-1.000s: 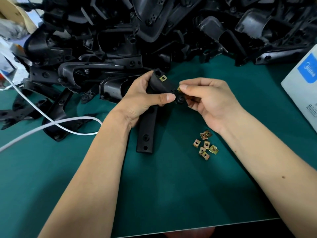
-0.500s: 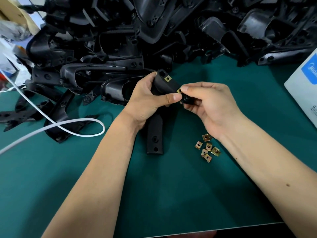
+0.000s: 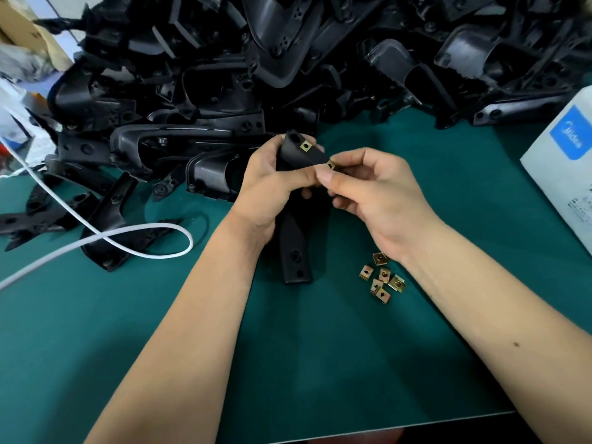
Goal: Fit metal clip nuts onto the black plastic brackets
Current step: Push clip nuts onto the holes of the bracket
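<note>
My left hand (image 3: 272, 184) grips a long black plastic bracket (image 3: 296, 248) by its upper part, its lower end resting on the green mat. One brass clip nut (image 3: 306, 145) sits fitted on the bracket's top. My right hand (image 3: 374, 190) pinches a second clip nut (image 3: 331, 165) against the bracket's right edge, thumb and forefinger curled round it. Several loose clip nuts (image 3: 381, 277) lie on the mat just below my right wrist.
A big heap of black brackets (image 3: 288, 59) fills the back of the green mat (image 3: 288, 363). A white cable (image 3: 105, 238) loops across the left side. A white box with a blue logo (image 3: 563, 165) stands at the right edge.
My right hand has pushed the clip nut further onto the bracket's edge, closing up against my left thumb. The bracket sits a little more upright in my left hand.
</note>
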